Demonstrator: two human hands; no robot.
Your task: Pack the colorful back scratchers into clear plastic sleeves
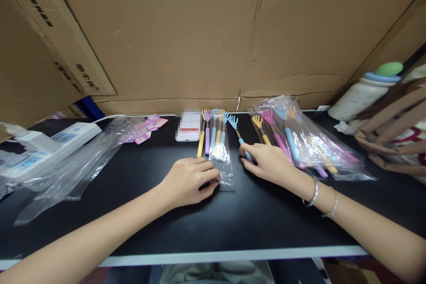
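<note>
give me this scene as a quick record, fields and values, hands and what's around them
surface: black tabletop with cardboard wall behind
left hand: left hand resting on the open end of a clear plastic bag that partly covers some of a row of pastel hand-shaped back scratchers
right hand: right hand touching a loose blue hand-shaped back scratcher
right of hands: pile of bagged pastel back scratchers
left side: empty clear plastic bags, white power strip, pink paper labels
wrist: two silver bangles
</note>
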